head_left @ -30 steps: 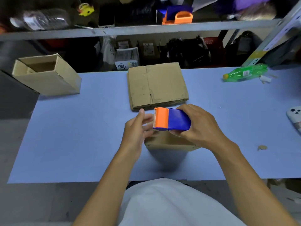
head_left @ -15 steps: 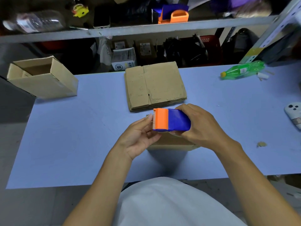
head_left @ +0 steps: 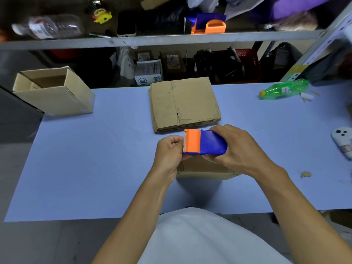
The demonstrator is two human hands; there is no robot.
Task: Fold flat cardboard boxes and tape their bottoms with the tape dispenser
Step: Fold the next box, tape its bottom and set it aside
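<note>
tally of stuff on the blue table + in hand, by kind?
Cardboard boxes: 2, the open box at far left and the box under the hands
Stack of flat cardboard: 1
Tape dispenser: 1, held over the table
Green bottle: 1
Phone: 1
Total: 6

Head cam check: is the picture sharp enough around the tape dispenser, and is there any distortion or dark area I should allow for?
Head view: the tape dispenser and both hands are sharp and evenly lit; the shelf bows from wide-angle distortion; items under it sit in dim shadow; the green bottle and phone near the right edge look stretched and slightly soft.
</note>
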